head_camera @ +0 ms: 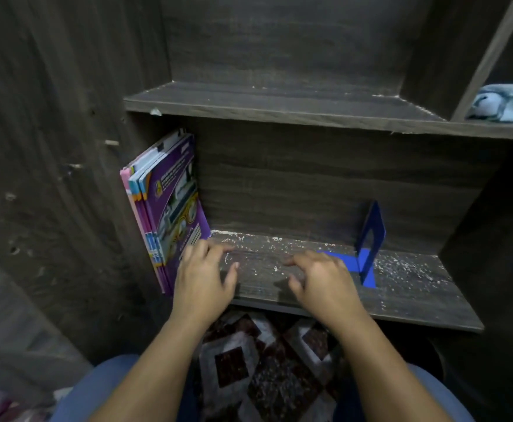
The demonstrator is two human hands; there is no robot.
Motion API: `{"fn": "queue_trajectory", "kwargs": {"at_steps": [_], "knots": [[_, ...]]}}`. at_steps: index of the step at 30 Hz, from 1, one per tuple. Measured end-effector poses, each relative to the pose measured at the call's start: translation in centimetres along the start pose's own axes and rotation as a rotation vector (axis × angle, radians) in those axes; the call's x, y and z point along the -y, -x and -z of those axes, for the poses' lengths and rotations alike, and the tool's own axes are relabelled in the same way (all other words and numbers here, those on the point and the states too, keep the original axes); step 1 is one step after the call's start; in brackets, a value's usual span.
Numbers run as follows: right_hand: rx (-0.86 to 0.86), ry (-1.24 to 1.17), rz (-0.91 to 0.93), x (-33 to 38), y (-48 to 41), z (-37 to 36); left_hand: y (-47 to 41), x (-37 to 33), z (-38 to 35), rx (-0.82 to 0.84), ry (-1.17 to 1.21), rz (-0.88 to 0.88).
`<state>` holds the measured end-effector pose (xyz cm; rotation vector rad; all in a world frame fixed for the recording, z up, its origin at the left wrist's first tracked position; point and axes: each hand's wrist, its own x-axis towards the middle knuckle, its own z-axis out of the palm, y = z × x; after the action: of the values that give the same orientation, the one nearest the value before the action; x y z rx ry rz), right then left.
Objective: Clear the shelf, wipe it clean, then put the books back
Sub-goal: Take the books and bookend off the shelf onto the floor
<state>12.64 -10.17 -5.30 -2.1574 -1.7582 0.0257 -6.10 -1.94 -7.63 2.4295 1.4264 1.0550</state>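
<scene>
Several thin books (170,205) with purple and pink covers stand upright against the left wall of the dark wooden shelf (401,300). The shelf board is speckled with white dust. My left hand (203,277) hovers just right of the books, fingers spread, its fingertips near the purple cover's lower edge; it holds nothing. My right hand (322,278) floats over the middle of the board, fingers apart and empty. A blue metal bookend (367,245) stands to the right of that hand.
A light blue cloth (507,103) lies in the compartment at the upper right. The shelf above (264,109) is bare and dusty. Below the shelf is a patterned floor (264,370), with my blue-clad knees at either side.
</scene>
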Motion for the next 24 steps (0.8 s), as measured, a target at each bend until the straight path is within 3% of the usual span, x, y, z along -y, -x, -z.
{"fn": "queue_trajectory", "kwargs": {"at_steps": [5,8,16,24], "knots": [[0.020,-0.012,-0.008,-2.0,0.2,-0.6,-1.8,0.0,0.3,-0.179,-0.105,-0.025],[-0.009,-0.055,-0.007,-2.5,0.1,-0.7,-2.6,-0.1,1.5,-0.333,-0.192,0.058],[0.002,-0.052,0.046,-1.9,-0.1,-1.0,-4.5,1.1,4.1,-0.284,-0.426,0.173],[0.007,-0.091,0.070,-1.6,-0.5,-1.7,-5.0,0.8,4.9,-0.381,-0.432,0.100]]}}
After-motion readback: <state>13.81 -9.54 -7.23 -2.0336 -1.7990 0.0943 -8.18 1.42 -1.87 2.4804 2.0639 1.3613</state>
